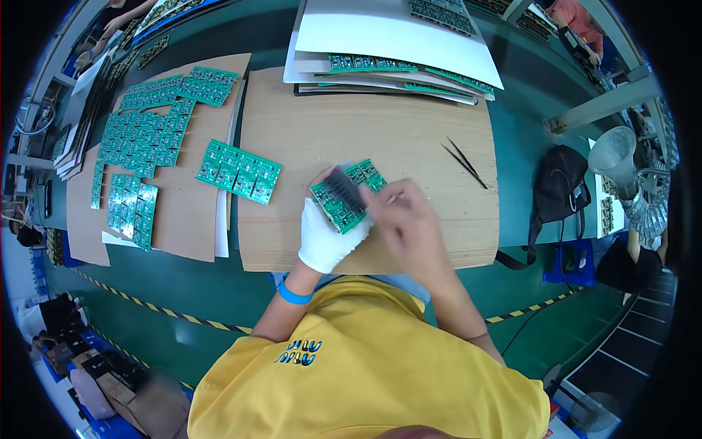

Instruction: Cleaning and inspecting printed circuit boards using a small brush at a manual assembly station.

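My left hand (323, 238), in a white glove with a blue band at the wrist, is closed around a green circuit board panel (370, 174) above the cardboard sheet (431, 124). In my bare right hand (406, 227), blurred by motion, is a black brush (342, 188). The brush lies over the face of the panel, hiding its middle; whether the bristles touch it I cannot tell. To the left, another green circuit board panel (238, 171) rests across the cardboard's edge. Black tweezers (465, 164) lie on the cardboard to the right.
Several green panels (146, 139) cover a second cardboard sheet at left. Stacked white boards (387, 36) with panels between them stand at the far side. On the right are a black bag (561, 186), a metal post (603, 102) and a funnel-shaped duct (613, 150). Other people work nearby.
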{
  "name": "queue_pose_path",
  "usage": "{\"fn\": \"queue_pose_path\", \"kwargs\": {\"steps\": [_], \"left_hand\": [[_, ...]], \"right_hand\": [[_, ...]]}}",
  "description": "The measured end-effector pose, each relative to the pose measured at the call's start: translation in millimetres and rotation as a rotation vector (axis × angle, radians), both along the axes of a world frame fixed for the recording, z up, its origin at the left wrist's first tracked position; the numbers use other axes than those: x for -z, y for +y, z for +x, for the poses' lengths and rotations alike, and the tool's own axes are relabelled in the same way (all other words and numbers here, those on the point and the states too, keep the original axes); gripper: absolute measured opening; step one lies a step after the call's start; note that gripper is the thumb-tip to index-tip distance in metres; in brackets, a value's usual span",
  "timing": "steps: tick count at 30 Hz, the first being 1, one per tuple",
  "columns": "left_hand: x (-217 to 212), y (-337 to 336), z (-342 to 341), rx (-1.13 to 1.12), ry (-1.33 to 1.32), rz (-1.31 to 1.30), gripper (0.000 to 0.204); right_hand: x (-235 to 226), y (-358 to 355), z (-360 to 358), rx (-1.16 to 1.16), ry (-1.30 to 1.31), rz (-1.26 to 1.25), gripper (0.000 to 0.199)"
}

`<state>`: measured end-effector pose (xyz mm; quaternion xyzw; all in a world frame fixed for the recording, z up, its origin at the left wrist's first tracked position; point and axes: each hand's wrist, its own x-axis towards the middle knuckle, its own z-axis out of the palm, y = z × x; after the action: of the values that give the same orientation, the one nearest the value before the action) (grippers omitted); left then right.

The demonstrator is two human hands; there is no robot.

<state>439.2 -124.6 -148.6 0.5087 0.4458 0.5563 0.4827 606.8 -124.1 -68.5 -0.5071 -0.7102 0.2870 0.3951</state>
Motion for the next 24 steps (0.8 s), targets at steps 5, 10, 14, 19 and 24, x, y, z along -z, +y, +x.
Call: {"fn": "queue_pose_path", "kwargs": {"steps": [5,10,14,19,24], "left_hand": [[-11.6,2.3,-4.8,0.005,0.027,0.016,0.089],[4.6,-0.1,-5.7,-0.007,-0.025,0.147,0.088],[-6.2,1.9,-7.8,0.032,0.126,0.184,0.087],[-8.5,0.1,-9.9,0.034,0.035,0.147,0.088],[-4.4,1.6,-11.0,0.064,-0.044,0.100,0.090]], "right_hand": [[2.2,2.4,4.2,0.004,-0.263,0.128,0.020],[5.9,-0.2,4.8,0.031,-0.277,0.143,0.019],[-4.7,-24.2,-4.1,-0.006,-0.187,0.191,0.022],[15.8,-2.3,26.2,0.237,-0.283,0.002,0.023],[37.7,5.7,40.5,0.278,-0.345,0.056,0.026]]}}
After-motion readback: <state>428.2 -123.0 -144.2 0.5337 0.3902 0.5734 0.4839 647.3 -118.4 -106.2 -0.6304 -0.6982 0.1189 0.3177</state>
